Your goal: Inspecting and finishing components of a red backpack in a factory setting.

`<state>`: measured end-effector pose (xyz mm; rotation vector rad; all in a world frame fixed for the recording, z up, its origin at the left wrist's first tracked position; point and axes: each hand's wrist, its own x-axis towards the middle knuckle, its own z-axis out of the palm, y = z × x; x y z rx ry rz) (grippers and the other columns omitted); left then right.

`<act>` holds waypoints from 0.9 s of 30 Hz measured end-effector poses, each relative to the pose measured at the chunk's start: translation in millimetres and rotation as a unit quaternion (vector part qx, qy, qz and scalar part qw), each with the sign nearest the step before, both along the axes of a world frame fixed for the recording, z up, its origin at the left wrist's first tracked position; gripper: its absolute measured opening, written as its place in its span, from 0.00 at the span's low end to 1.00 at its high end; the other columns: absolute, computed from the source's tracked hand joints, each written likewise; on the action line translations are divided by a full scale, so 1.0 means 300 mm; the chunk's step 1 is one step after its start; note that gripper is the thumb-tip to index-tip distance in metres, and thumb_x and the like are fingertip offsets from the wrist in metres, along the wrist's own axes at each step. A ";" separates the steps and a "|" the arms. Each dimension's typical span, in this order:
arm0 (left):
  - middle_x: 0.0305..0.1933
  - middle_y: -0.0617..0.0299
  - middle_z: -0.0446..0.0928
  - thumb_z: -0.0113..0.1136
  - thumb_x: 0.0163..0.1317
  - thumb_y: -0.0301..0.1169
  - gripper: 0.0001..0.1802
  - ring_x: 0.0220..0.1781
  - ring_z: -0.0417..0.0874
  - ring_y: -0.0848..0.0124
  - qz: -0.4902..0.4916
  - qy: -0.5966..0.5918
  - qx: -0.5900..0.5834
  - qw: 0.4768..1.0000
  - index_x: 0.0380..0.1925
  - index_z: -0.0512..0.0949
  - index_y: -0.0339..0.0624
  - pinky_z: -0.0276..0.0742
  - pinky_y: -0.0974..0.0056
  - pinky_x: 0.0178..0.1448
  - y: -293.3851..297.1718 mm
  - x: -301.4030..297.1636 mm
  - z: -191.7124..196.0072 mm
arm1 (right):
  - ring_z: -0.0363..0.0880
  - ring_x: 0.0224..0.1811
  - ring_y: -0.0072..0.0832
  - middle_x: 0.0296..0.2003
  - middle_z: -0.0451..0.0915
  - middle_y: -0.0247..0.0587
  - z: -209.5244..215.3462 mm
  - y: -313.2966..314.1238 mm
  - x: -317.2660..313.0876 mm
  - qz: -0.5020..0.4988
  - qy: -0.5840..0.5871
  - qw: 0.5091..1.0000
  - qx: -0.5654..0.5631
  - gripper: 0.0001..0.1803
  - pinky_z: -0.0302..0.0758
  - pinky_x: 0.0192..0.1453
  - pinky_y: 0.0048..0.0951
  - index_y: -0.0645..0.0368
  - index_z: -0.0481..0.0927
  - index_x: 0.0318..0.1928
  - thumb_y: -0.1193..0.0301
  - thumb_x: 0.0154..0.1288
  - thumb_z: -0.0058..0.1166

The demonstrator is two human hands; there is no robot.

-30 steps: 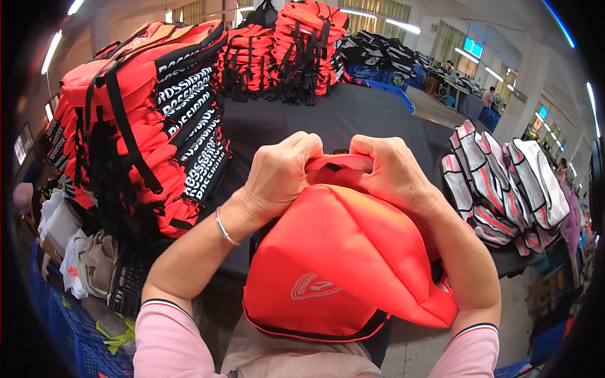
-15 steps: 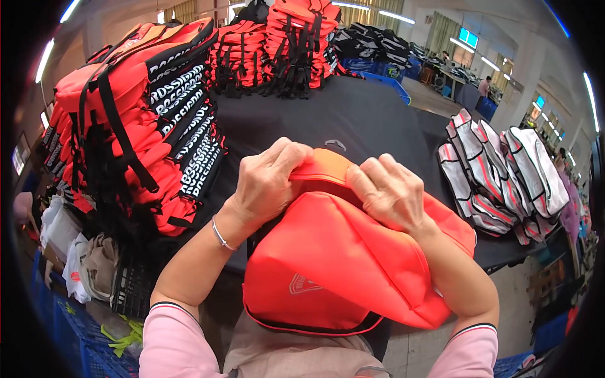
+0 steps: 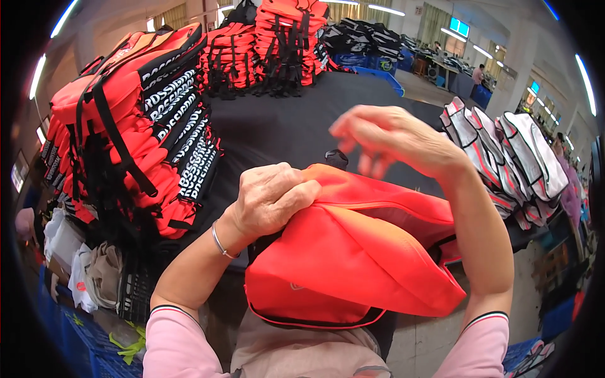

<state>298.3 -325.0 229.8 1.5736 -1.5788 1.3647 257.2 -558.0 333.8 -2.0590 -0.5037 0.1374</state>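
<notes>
Orange-red fabric bag [image 3: 353,264], soft and rounded with thin dark piping along its lower seam, fills the lower middle of the view, held up close to the person's chest above the near edge of a black-covered worktable [image 3: 277,126]. The left hand [image 3: 271,198] is curled into a tight fist over the bag's upper left corner, knuckles up, bunching the cloth under the fingers; a thin silver bracelet [image 3: 220,242] circles that wrist. The right hand [image 3: 391,138] is raised above the bag's top edge, wrist bent and fingers loosely spread and pointing down-left (it is motion-blurred, so whether the fingertips pinch anything cannot be told); it appears clear of the fabric. Both forearms rise from pink sleeves with dark-striped cuffs at the bottom edge.

To the left, a tall leaning stack of orange-red vests with black straps [image 3: 126,138] stands on the table, close to the left elbow. More orange-red stacks [image 3: 277,47] sit along the table's far edge. At the right end of the table, near the right forearm, lies a pile of white, grey and red striped bags [image 3: 504,157]. Between these piles the black tabletop lies bare beyond the hands. Below the table on the left, pale cloth bundles [image 3: 82,271] crowd blue crates [image 3: 69,327].
</notes>
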 end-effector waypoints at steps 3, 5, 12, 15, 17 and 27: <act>0.28 0.62 0.76 0.65 0.45 0.23 0.10 0.24 0.79 0.69 0.020 0.010 0.014 1.000 0.31 0.81 0.39 0.77 0.67 0.26 -0.016 -0.008 0.010 | 0.84 0.40 0.41 0.37 0.84 0.52 -0.059 0.089 0.087 0.007 -0.079 0.977 -0.196 0.33 0.80 0.44 0.44 0.64 0.83 0.46 0.43 0.73 0.45; 0.28 0.62 0.76 0.63 0.48 0.24 0.12 0.26 0.80 0.67 0.035 -0.022 0.010 0.999 0.36 0.81 0.39 0.79 0.66 0.29 -0.034 -0.021 0.045 | 0.84 0.39 0.50 0.35 0.85 0.55 -0.063 0.137 0.074 -0.006 -0.200 0.952 -0.231 0.26 0.80 0.45 0.47 0.58 0.87 0.38 0.48 0.72 0.49; 0.34 0.58 0.81 0.65 0.47 0.26 0.17 0.33 0.85 0.64 0.079 -0.069 0.050 0.993 0.40 0.85 0.34 0.84 0.64 0.36 -0.038 -0.087 0.070 | 0.84 0.30 0.47 0.22 0.82 0.48 -0.078 0.125 0.099 -0.058 -0.355 0.884 -0.298 0.28 0.80 0.35 0.45 0.57 0.84 0.23 0.49 0.71 0.51; 0.27 0.62 0.74 0.64 0.41 0.22 0.18 0.25 0.77 0.72 0.089 -0.058 0.030 0.994 0.38 0.84 0.32 0.72 0.71 0.24 -0.052 -0.085 0.050 | 0.74 0.16 0.46 0.14 0.75 0.44 -0.106 0.124 0.155 -0.054 -0.554 0.784 -0.275 0.29 0.69 0.21 0.41 0.56 0.74 0.14 0.54 0.71 0.54; 0.27 0.63 0.74 0.64 0.42 0.22 0.18 0.25 0.76 0.72 0.097 -0.058 0.032 0.993 0.38 0.84 0.32 0.71 0.71 0.24 -0.064 -0.075 0.034 | 0.73 0.16 0.45 0.14 0.75 0.44 -0.127 0.126 0.189 -0.054 -0.572 0.768 -0.282 0.29 0.68 0.20 0.41 0.56 0.73 0.13 0.55 0.70 0.55; 0.38 0.51 0.81 0.74 0.49 0.32 0.23 0.37 0.85 0.55 0.044 0.349 -0.011 0.936 0.43 0.78 0.36 0.81 0.60 0.43 -0.053 -0.034 0.038 | 0.81 0.19 0.38 0.17 0.78 0.37 -0.124 0.080 0.150 -0.055 -0.647 0.720 -0.244 0.23 0.74 0.21 0.38 0.56 0.76 0.19 0.55 0.66 0.59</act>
